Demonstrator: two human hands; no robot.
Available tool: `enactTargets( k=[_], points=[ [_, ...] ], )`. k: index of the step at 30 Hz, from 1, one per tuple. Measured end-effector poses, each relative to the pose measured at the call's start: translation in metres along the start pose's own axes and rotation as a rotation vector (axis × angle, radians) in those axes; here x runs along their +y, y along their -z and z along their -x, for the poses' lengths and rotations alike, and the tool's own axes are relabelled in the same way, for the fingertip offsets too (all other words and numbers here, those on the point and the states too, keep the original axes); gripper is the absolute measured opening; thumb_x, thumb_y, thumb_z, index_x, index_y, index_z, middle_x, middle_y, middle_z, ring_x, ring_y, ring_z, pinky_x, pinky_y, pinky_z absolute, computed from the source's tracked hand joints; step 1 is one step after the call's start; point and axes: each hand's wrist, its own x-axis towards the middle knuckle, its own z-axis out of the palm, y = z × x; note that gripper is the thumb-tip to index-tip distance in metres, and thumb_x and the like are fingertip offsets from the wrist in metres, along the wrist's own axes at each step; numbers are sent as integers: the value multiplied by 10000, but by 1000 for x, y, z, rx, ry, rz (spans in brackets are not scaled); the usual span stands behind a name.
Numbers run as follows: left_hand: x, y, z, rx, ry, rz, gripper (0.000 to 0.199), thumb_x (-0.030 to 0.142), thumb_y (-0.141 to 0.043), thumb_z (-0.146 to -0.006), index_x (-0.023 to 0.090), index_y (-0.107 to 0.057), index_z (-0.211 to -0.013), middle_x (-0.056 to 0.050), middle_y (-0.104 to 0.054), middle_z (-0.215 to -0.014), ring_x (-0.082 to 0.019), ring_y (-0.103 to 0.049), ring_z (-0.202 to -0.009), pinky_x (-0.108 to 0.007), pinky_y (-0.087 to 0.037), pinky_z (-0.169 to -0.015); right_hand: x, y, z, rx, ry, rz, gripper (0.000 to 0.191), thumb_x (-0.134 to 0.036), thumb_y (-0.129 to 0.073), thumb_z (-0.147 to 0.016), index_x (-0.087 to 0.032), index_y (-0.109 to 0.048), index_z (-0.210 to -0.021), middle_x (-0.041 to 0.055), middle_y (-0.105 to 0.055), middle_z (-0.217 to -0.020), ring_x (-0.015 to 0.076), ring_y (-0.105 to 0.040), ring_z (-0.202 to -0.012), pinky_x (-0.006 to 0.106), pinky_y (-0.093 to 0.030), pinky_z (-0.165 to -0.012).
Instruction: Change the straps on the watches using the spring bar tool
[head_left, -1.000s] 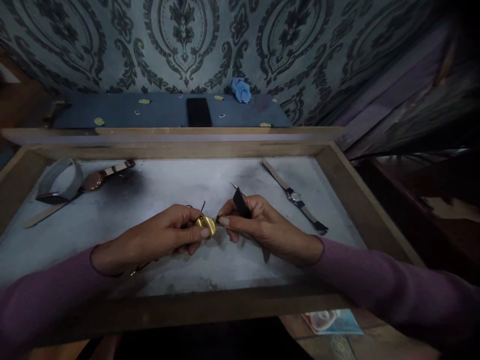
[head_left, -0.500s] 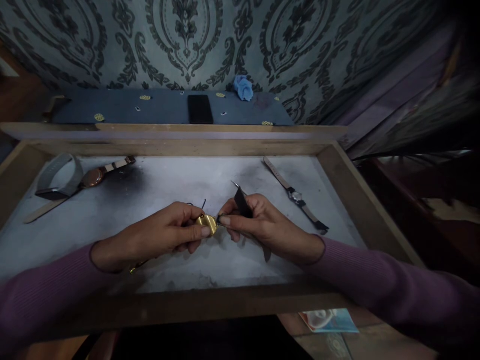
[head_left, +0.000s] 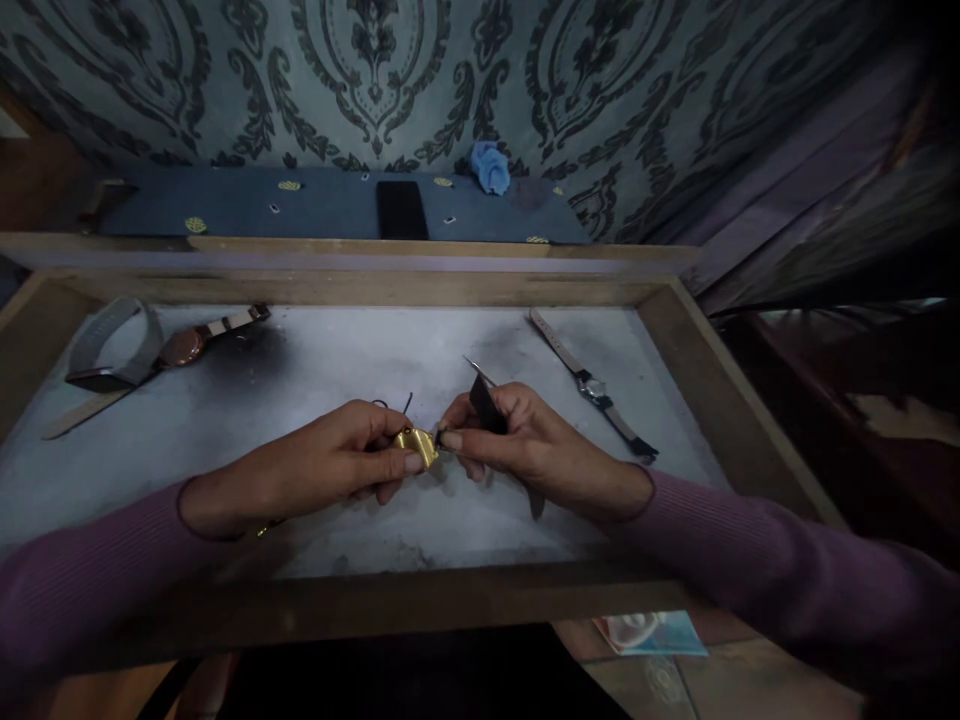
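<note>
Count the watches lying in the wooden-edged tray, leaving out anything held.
3: the grey-strapped watch at far left, the copper-faced watch beside it, and the silver-cased watch at right. Others may be hidden beneath the arms.

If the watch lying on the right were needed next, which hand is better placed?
Probably the right hand: nearer that watch, though gripping a black strip. The left hand, farther away, holds a golden piece.

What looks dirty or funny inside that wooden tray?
The wooden tray has a dark patch on its pale floor, beside the brown watch. It looks odd against the lighter surroundings; I can't tell what made it.
</note>
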Motion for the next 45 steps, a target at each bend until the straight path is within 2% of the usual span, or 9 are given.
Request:
enactTargets(
  k=[11, 23, 34, 45],
  points=[
    [-3, -1, -1, -8, -35, -2, 292, 408, -541, -877, 124, -600, -845, 53, -523, -569, -50, -412, -499, -173, -309, -477, -1, 0, 3, -25, 26, 98, 149, -248, -644, -824, -108, -630, -776, -39, -531, -532, 62, -454, -507, 203, -353, -506],
    [-4, 2, -1, -7, -60, -57, 295, 409, -544, -869, 122, -591, -816, 56, -503, -570, -50, -400, -499, -169, -305, -466, -6, 1, 5, -47, 8, 63, 124, -211, -665, -800, -95, -637, -765, -36, -530, -566, 52, -462, -512, 190, -364, -507],
    [-4, -1, -1, 9, -116, -78, 228, 330, -550, -872, 116, -617, -831, 56, -499, -594, -52, -441, -546, -158, -337, -506, -5, 1, 5, -39, -28, 96, 105, -191, -650, -803, -91, -636, -772, -35, -530, -580, 51, -468, -512, 189, -370, -505],
    [-4, -2, 2, 28, -122, -137, 218, 292, -529, -874, 104, -638, -865, 52, -501, -596, -55, -448, -548, -159, -334, -497, -4, 0, 5, -64, 7, 98, 104, -190, -658, -797, -98, -625, -763, -52, -512, -564, 43, -455, -506, 176, -369, -493]
  ],
)
